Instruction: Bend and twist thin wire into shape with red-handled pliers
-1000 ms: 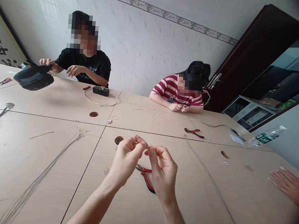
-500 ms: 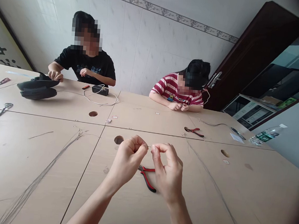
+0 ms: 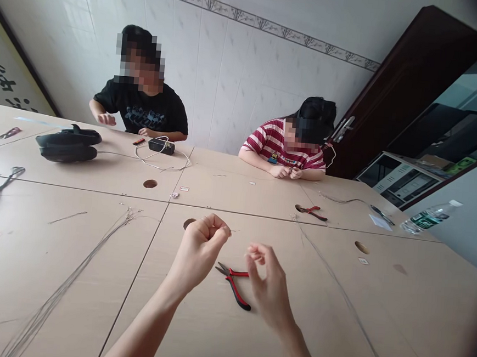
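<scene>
My left hand (image 3: 200, 250) is closed in a pinch above the table, and a short piece of thin wire (image 3: 233, 231) sticks out from its fingertips. To its right is my right hand (image 3: 266, 282), apart from the wire, thumb and fingers parted with nothing visible between them. Red and black pliers (image 3: 236, 289) lie on the table below and between my hands, jaws slightly spread, one handle partly hidden by my right hand. A bundle of thin wires (image 3: 80, 268) lies to the left, and another wire strand (image 3: 339, 288) runs along the right.
Two people sit across the wooden table (image 3: 185, 334). Near them are a black pouch (image 3: 68, 144), a black box (image 3: 161, 146) with a white cable, and a second pair of pliers (image 3: 313, 212). A water bottle (image 3: 429, 216) lies at the right edge.
My right hand has let go of the wire and moved down and away, its fingers opening. Across the table, the person in black has drawn a hand back from the black pouch.
</scene>
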`<move>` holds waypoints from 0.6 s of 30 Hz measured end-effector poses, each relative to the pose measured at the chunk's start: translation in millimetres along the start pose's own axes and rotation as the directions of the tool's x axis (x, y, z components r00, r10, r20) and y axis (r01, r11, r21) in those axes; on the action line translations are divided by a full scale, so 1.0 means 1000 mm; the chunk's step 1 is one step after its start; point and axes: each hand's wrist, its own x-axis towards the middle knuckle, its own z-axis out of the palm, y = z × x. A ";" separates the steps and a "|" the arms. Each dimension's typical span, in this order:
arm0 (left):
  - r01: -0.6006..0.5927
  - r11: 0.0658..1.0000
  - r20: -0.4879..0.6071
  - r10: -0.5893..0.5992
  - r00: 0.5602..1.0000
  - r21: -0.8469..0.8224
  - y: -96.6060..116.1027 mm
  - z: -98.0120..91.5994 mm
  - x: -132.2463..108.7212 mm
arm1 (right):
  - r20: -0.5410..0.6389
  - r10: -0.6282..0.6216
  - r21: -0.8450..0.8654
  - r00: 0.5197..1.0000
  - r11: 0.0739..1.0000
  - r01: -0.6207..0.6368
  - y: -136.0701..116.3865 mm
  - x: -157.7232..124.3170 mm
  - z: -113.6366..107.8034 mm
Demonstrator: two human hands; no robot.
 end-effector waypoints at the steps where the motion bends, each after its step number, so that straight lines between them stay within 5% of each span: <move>1: 0.004 1.000 -0.008 -0.004 1.000 -0.001 0.000 -0.001 0.001 | 0.085 0.006 -0.078 0.996 0.997 0.001 0.016 -0.011 0.004; 4: 0.008 1.000 -0.024 -0.008 1.000 -0.004 0.001 -0.003 0.002 | 0.263 -0.064 -0.301 0.963 0.943 0.144 0.058 -0.046 0.015; 7: 0.007 1.000 -0.033 -0.007 0.999 0.003 0.001 -0.003 0.004 | 0.309 -0.090 -0.421 0.947 0.880 0.220 0.082 -0.069 0.025; 18: 0.024 1.000 -0.036 -0.024 0.999 0.017 -0.002 -0.004 0.006 | 0.180 -0.156 -0.504 0.971 0.833 0.227 0.071 -0.048 0.055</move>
